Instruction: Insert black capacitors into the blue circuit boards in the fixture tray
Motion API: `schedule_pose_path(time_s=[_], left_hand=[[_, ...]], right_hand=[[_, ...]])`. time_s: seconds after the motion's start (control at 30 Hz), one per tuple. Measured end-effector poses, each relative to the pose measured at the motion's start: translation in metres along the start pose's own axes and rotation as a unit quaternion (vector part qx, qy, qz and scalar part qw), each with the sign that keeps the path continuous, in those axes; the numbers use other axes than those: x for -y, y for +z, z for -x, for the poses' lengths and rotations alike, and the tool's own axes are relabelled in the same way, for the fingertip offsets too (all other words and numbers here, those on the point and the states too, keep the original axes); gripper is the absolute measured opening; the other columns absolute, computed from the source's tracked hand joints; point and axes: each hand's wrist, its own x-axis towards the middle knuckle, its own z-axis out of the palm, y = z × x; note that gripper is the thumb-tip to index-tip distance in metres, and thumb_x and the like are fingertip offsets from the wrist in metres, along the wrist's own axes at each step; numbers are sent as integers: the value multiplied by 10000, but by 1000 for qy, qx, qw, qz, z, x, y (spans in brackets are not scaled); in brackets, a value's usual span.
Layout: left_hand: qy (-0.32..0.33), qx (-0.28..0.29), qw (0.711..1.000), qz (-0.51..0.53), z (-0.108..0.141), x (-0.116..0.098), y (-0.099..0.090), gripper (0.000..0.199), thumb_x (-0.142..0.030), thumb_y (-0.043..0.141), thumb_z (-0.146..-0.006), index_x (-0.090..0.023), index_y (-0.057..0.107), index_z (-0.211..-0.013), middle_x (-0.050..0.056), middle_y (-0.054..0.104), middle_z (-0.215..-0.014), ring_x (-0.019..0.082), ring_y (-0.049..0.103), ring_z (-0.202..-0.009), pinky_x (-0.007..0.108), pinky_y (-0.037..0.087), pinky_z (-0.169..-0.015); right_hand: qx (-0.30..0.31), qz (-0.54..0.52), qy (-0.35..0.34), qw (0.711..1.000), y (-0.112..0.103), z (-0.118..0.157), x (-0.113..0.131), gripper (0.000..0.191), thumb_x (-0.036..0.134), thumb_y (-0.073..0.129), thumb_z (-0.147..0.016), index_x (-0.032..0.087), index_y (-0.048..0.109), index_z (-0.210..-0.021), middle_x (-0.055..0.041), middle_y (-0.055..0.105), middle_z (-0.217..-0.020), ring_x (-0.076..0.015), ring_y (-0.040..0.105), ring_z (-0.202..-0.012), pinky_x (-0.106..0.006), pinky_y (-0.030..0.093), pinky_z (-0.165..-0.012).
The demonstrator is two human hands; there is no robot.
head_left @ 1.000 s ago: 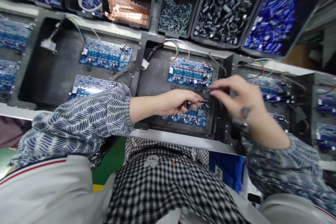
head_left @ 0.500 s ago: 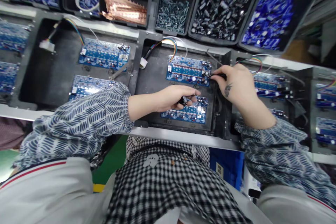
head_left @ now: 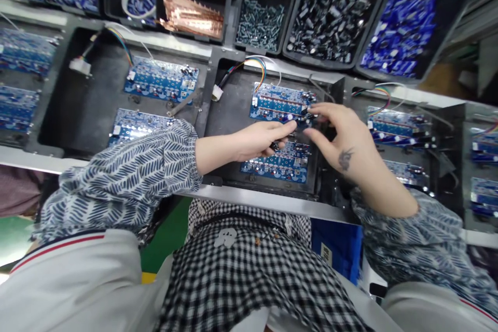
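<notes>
My left hand [head_left: 260,140] is closed around several small dark capacitors [head_left: 275,145], part of them hidden by the fingers. It is above the gap between two blue circuit boards. My right hand [head_left: 338,132] is at the right end of the upper circuit board [head_left: 278,101], thumb and forefinger apart. Beside its fingertips, dark capacitors [head_left: 305,112] stand on that board. The lower circuit board [head_left: 257,167] lies partly under my left hand. Both boards lie in a black tray [head_left: 229,119], and coloured wires [head_left: 261,66] lead from the upper one to a white connector [head_left: 217,93].
Behind the trays stand bins of dark capacitors [head_left: 330,10], blue capacitors [head_left: 404,36], small greenish parts [head_left: 260,23] and copper-coloured strips [head_left: 198,18]. Neighbouring trays hold more boards, at left [head_left: 161,80] and right [head_left: 400,124]. A metal rail [head_left: 268,202] runs along the front.
My right thumb and forefinger have parted from a pinch, and the hand has shifted slightly left and down. My left thumb has moved up toward the upper board. The view has shifted slightly.
</notes>
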Motion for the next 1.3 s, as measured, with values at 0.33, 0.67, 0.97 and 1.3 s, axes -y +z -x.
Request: schedule_pose_path(time_s=[0.33, 0.67, 0.97, 1.3], left_hand=[[-45, 55, 996, 46, 18, -8, 2, 123, 0, 636, -915, -102, 652, -847, 38, 665, -846, 76, 645, -799, 188, 473, -748], [-92, 29, 988, 120, 89, 22, 14, 161, -13, 675, -883, -131, 747, -965, 51, 711, -1041, 57, 640, -776, 172, 417, -646], [-3, 26, 958, 285, 50, 61, 40, 112, -26, 682, -907, -108, 751, -873, 70, 723, -977, 72, 640, -815, 171, 446, -701], [-17, 30, 978, 204, 43, 76, 36, 440, -551, 641, -1007, -132, 680, -878, 66, 681, -877, 83, 553, -677, 126, 316, -488]], right_hand=[[-41, -8, 79, 996, -8, 2, -26, 164, 422, 683, -906, 269, 737, -933, -95, 761, -958, -319, 682, -908, -536, 546, -887], [15, 131, 87, 987, 4, -6, -47, 233, 501, 598, -961, 340, 766, -958, -133, 672, -1124, -404, 574, -1120, -649, 461, -989], [-2, 101, 77, 992, 6, -7, -56, 269, 591, 610, -945, 358, 740, -916, -116, 683, -1111, -396, 563, -1065, -686, 439, -974], [36, 157, 76, 984, -1, -13, -28, 442, 596, 545, -1004, 221, 729, -859, -186, 668, -1136, -442, 518, -1165, -665, 429, -916]])
